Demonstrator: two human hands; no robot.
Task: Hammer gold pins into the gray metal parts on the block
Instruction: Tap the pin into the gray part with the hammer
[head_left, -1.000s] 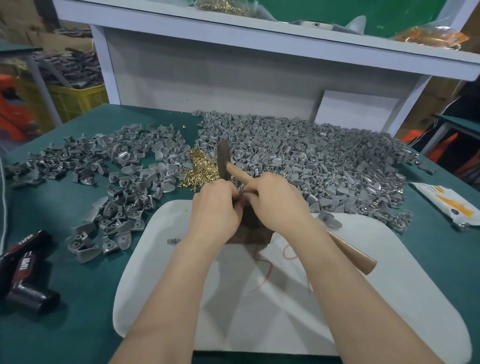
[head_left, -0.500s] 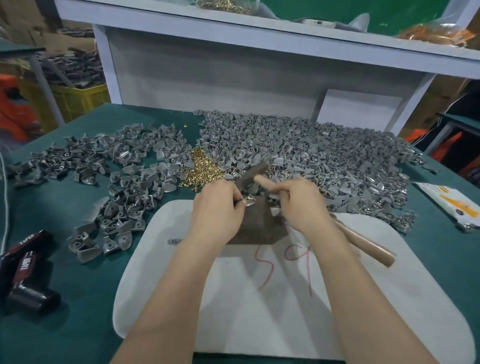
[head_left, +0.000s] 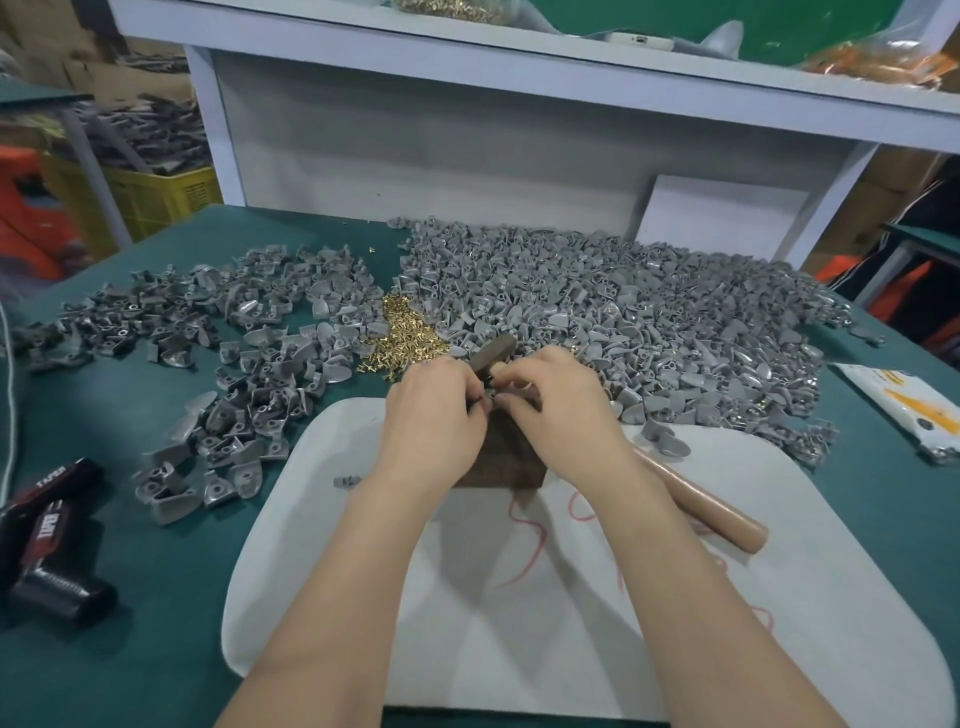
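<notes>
The left hand (head_left: 434, 415) pinched a small part (head_left: 483, 404) on the block (head_left: 501, 465). The right hand (head_left: 563, 410) held the hammer (head_left: 701, 506). Pins (head_left: 405, 338) lay near, probably tiny, hard and slippery, best pinched by the sides.

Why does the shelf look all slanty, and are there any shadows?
Head view: the wide lens makes the shelf slant and its posts lean. Head view: soft gray shadows of the arms fall on the white mat. Head view: the yellow crate at far left looks fuzzy, while the left hand and right hand look fairly sharp.
</notes>
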